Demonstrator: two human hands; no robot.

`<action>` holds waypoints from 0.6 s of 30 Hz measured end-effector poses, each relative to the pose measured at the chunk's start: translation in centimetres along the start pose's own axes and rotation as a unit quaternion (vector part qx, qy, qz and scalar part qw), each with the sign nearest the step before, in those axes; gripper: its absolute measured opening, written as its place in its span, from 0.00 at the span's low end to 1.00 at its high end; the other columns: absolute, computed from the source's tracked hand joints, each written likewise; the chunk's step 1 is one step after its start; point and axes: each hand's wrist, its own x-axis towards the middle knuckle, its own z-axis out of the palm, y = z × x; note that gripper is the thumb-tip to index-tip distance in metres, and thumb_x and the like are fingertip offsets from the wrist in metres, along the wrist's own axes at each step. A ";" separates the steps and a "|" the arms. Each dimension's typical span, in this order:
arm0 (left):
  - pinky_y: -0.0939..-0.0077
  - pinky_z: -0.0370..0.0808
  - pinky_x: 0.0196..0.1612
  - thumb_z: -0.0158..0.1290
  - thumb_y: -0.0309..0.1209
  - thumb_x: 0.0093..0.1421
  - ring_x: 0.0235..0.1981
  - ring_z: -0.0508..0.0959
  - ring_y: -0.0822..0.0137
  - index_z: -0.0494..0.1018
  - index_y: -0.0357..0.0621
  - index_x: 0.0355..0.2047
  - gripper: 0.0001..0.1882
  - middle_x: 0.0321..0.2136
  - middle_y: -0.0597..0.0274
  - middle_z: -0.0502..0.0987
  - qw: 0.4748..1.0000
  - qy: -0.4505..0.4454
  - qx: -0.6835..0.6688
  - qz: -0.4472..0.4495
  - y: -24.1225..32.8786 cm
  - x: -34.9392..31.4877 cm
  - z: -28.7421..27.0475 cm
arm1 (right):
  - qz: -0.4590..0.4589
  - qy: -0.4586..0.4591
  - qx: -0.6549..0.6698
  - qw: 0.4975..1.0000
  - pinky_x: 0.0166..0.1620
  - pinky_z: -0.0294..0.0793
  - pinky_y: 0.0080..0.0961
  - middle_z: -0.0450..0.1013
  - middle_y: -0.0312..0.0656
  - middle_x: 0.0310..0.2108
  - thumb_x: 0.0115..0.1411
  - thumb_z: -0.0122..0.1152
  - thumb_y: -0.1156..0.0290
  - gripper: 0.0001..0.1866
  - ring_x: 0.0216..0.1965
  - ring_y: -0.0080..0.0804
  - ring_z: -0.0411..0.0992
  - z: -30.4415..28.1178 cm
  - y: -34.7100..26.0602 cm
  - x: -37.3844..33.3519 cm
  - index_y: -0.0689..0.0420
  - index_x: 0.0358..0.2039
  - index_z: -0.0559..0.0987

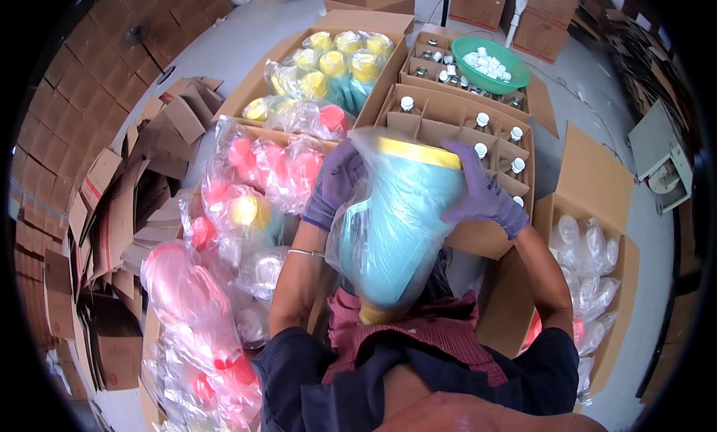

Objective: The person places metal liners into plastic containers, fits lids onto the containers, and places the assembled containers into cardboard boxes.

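In the head view, one pale-blue, film-wrapped plastic jug (407,215) is before the person's torso (448,368), its long axis sloping, wide yellow end pointing away, narrow end toward the lap. The purple-gloved left hand (342,179) and right hand (482,191), partly open, grip its wide end from both sides. Six white-capped clear bottles (482,122) show in the nearer divided brown carton (482,239); one round green bowl (517,67) holds white caps (487,62). Folded brown cardboard (112,208) lies on the grey floor (280,17).

Purple gloves (509,209) on show here, left hand (340,179) and right hand (476,188) alike, a thin, pale bangle (306,252) just past the left cuff (319,212), and look, a dark, short-sleeved shirt (287,372) with finely patterned maroon cloth (452,344) at the waist
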 end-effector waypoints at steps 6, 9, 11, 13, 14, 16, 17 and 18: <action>0.60 0.64 0.60 0.46 0.24 0.57 0.55 0.70 0.54 0.65 0.43 0.59 0.27 0.54 0.50 0.69 0.573 0.057 0.775 0.261 0.6 -11.7 -4.1 | 0.185 0.001 -0.002 0.983 0.47 0.71 0.34 0.72 0.49 0.39 0.56 0.65 0.53 0.27 0.42 0.41 0.73 0.8 4.7 1.4 0.63 0.46 0.74; 0.57 0.64 0.61 0.54 0.29 0.56 0.56 0.67 0.43 0.63 0.41 0.60 0.30 0.58 0.44 0.65 0.466 -0.080 0.861 0.187 -1.5 -18.6 -7.1 | 0.267 -0.105 -0.036 0.957 0.46 0.72 0.32 0.74 0.50 0.37 0.61 0.58 0.52 0.24 0.40 0.41 0.74 2.7 4.5 5.5 0.60 0.45 0.76; 0.58 0.64 0.60 0.54 0.30 0.56 0.56 0.67 0.44 0.63 0.41 0.59 0.29 0.58 0.44 0.65 0.502 -0.087 0.848 0.147 -3.2 -21.3 -7.3 | 0.275 -0.197 -0.023 0.941 0.46 0.73 0.31 0.75 0.47 0.44 0.63 0.54 0.59 0.19 0.42 0.39 0.75 4.6 7.3 8.8 0.56 0.50 0.77; 0.58 0.64 0.60 0.53 0.30 0.56 0.56 0.67 0.44 0.64 0.41 0.58 0.29 0.57 0.43 0.66 0.567 -0.041 0.816 0.108 -3.0 -23.1 -7.3 | 0.004 -0.270 -0.112 0.956 0.48 0.73 0.32 0.76 0.48 0.45 0.62 0.53 0.63 0.19 0.44 0.42 0.75 5.8 8.1 13.1 0.55 0.51 0.76; 0.58 0.64 0.60 0.53 0.30 0.56 0.56 0.68 0.44 0.65 0.41 0.58 0.28 0.57 0.43 0.66 0.593 -0.002 0.800 0.090 -2.2 -24.0 -7.5 | -0.135 -0.296 -0.155 0.933 0.49 0.73 0.33 0.76 0.49 0.46 0.62 0.53 0.64 0.19 0.45 0.44 0.75 6.4 7.8 14.6 0.55 0.52 0.76; 0.58 0.65 0.60 0.53 0.30 0.56 0.55 0.68 0.44 0.65 0.41 0.57 0.27 0.57 0.43 0.67 0.628 0.072 0.773 0.057 0.2 -25.6 -9.3 | -0.170 -0.210 -0.019 0.963 0.48 0.72 0.31 0.77 0.51 0.40 0.66 0.47 0.65 0.16 0.42 0.42 0.75 9.3 6.5 16.2 0.60 0.45 0.78; 0.58 0.65 0.60 0.53 0.31 0.56 0.55 0.68 0.44 0.66 0.41 0.57 0.27 0.56 0.43 0.67 0.635 0.119 0.763 0.038 1.5 -26.7 -10.4 | -0.191 -0.171 0.054 0.965 0.47 0.71 0.31 0.77 0.52 0.37 0.68 0.44 0.65 0.17 0.40 0.42 0.75 11.3 5.2 17.3 0.63 0.41 0.78; 0.58 0.65 0.60 0.52 0.31 0.56 0.55 0.69 0.44 0.66 0.41 0.57 0.27 0.56 0.43 0.67 0.642 0.164 0.749 0.017 3.1 -27.2 -11.7 | -0.193 -0.171 0.048 0.965 0.48 0.72 0.31 0.78 0.51 0.39 0.67 0.46 0.65 0.16 0.42 0.44 0.75 13.6 6.0 18.0 0.62 0.43 0.78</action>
